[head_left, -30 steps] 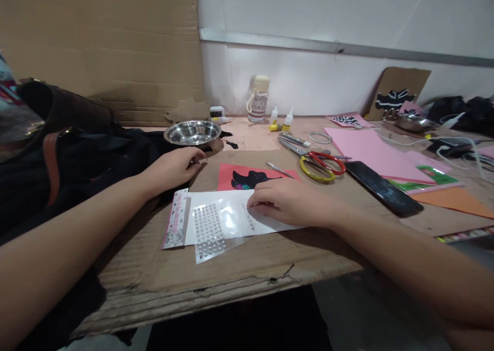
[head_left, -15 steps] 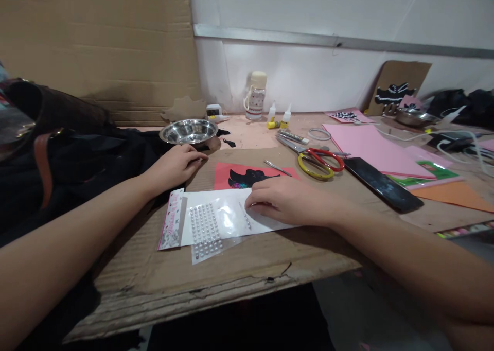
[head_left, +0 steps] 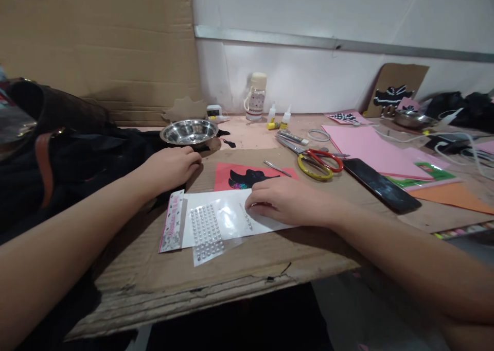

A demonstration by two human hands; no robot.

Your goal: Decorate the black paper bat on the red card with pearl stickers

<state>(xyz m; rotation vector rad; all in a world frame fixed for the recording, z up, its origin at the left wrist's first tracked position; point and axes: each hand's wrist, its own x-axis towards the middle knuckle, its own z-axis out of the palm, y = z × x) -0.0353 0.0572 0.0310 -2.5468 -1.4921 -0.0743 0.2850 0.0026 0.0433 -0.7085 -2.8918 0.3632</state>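
My right hand [head_left: 283, 199] rests on a white sheet [head_left: 231, 212], its fingers curled together. Whatever the fingertips hold, if anything, is hidden. By them on the sheet runs a short row of clear gems [head_left: 247, 217]. A pack of rhinestone stickers [head_left: 206, 227] with a printed header card [head_left: 173, 225] lies at the sheet's left. Behind it, partly covered, is red paper [head_left: 221, 175] bearing a black cut-out shape [head_left: 247, 177] with colourful glitter. Tweezers [head_left: 277, 168] lie across the red paper. My left hand [head_left: 173, 168] is closed loosely on the cardboard, below a metal bowl [head_left: 189, 133], with nothing visible in it.
Scissors [head_left: 316, 163], a phone [head_left: 380, 183] and pink paper [head_left: 374, 150] lie to the right. Glue bottles [head_left: 285, 118] and a drink bottle [head_left: 256, 99] stand by the wall. Dark cloth [head_left: 127, 150] and a bag [head_left: 57, 109] crowd the left side.
My left hand has drawn slightly back to the left, its fingers more curled. My right hand stays at the same place on the sheet. The view has shifted slightly.
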